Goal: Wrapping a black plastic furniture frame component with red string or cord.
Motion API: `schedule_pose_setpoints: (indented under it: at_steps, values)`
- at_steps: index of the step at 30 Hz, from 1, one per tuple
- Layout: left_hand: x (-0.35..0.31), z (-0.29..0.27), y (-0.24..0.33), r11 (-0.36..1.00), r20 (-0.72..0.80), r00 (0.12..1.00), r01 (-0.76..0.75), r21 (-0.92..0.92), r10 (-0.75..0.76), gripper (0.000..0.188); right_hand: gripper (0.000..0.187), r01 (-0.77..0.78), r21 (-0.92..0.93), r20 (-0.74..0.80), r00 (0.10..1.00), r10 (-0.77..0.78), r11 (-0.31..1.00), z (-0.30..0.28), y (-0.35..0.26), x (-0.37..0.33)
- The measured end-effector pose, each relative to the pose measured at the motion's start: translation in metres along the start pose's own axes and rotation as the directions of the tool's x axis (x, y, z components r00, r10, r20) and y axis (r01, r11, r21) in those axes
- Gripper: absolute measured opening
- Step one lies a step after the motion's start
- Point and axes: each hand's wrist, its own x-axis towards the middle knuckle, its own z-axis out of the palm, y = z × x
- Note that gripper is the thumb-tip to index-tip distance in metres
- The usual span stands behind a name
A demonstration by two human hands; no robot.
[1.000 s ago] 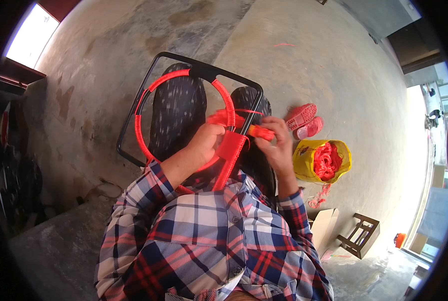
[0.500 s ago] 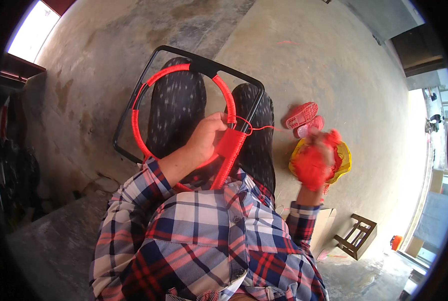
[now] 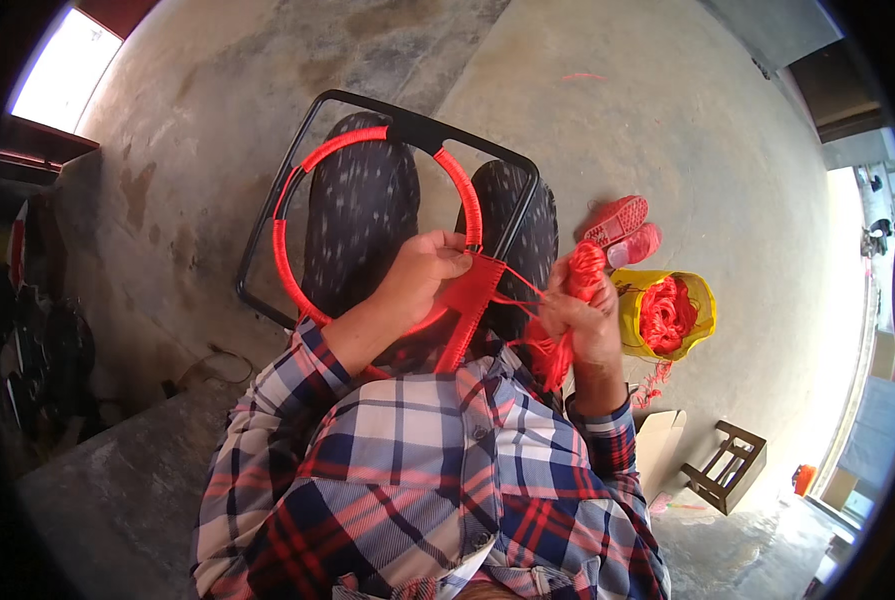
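Observation:
Across my knees lies a black metal frame [image 3: 415, 134], tilted, with a round ring [image 3: 459, 185] inside it, mostly wrapped in red cord. A flat red woven panel [image 3: 475, 292] covers the ring's near right part. My left hand [image 3: 419, 275] pinches the top edge of this panel where it meets the ring. To the right of the frame, my right hand [image 3: 585, 320] is closed around a bundle of red cord [image 3: 587, 268], whose loose end hangs below the fist. Strands of the cord run from the panel's right edge to that hand.
A yellow container [image 3: 709, 310] holding more red cord stands on the floor at right. Beyond it lie red shoes [image 3: 617, 220]. Nearer are a piece of cardboard [image 3: 657, 448] and a small wooden stool [image 3: 724, 468]. Dark objects [image 3: 52, 335] crowd the left side.
My right hand has come left with the cord bundle, from over the yellow container to beside the frame. The cord strand, stretched out before, now hangs slack. My left hand stays on the ring.

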Motion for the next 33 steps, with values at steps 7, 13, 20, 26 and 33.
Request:
schedule_pose_setpoints:
  at_steps: [7, 13, 20, 26, 33]
  values:
    - [-0.011, -0.006, -0.005, 0.964, 0.068, 0.996, 0.069, -0.256, -0.053, 0.024, 0.010, 0.325, -0.453, -0.548, 0.634, -0.547, 0.830, -0.152, -0.084, -0.051]
    - [0.011, -0.004, 0.009, 0.972, -0.018, 0.996, 0.077, -0.220, -0.083, 0.037, 0.021, 0.746, 0.074, -0.311, 0.648, -0.695, 0.662, -0.260, -0.110, -0.090]
    - [0.003, 0.030, 0.019, 0.892, 0.148, 0.986, 0.139, -0.431, -0.082, 0.037, 0.041, 0.299, -0.903, 0.344, 0.933, 0.102, 0.310, -0.061, -0.007, -0.011]
    - [0.012, -0.002, -0.020, 0.958, 0.008, 0.991, 0.133, -0.254, -0.135, 0.030, 0.058, 0.210, -0.906, 0.221, 0.975, -0.011, 0.369, -0.002, 0.033, 0.037]
    - [0.004, 0.000, -0.010, 0.966, -0.088, 0.984, 0.130, -0.223, -0.152, 0.021, 0.064, 0.216, -0.706, 0.348, 0.935, 0.065, 0.674, -0.034, 0.040, 0.063]
